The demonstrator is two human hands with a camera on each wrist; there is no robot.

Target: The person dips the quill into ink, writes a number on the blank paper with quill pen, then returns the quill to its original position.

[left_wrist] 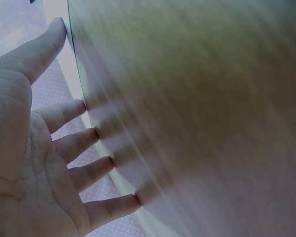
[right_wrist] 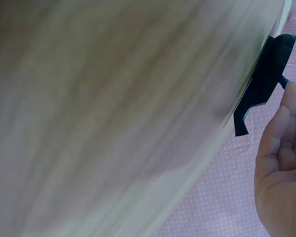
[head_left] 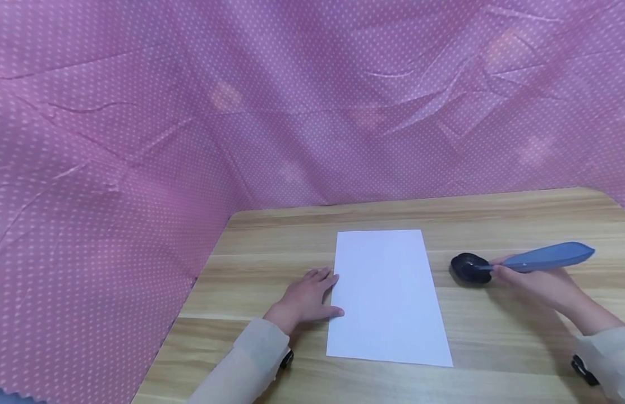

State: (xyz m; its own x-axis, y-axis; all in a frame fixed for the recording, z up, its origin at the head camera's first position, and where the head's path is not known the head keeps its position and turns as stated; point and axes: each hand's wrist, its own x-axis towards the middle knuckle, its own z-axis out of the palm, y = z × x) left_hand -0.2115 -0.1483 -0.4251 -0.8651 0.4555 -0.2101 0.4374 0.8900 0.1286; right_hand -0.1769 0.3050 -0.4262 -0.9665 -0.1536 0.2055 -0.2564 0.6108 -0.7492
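A blue feather quill pen (head_left: pixel 550 258) is held between the thumb and fingers of my right hand (head_left: pixel 545 287), near the pen's lower end. That end points left and meets a small black holder (head_left: pixel 465 267) standing on the table. From the right wrist, the dark holder (right_wrist: pixel 269 71) shows from the side, with a bluish tip at it just beyond the fingertips. My left hand (head_left: pixel 304 298) lies spread at the left edge of a blank white sheet of paper (head_left: pixel 385 297), thumb tip over the edge. In the left wrist view its fingertips (left_wrist: pixel 104 163) rest on the surface.
The light wooden table (head_left: pixel 252 247) carries the sheet at its middle and the holder to the right. Pink dotted cloth (head_left: pixel 312 106) hangs behind the table and along its left side. Black bands (head_left: pixel 584 370) show at the sleeves.
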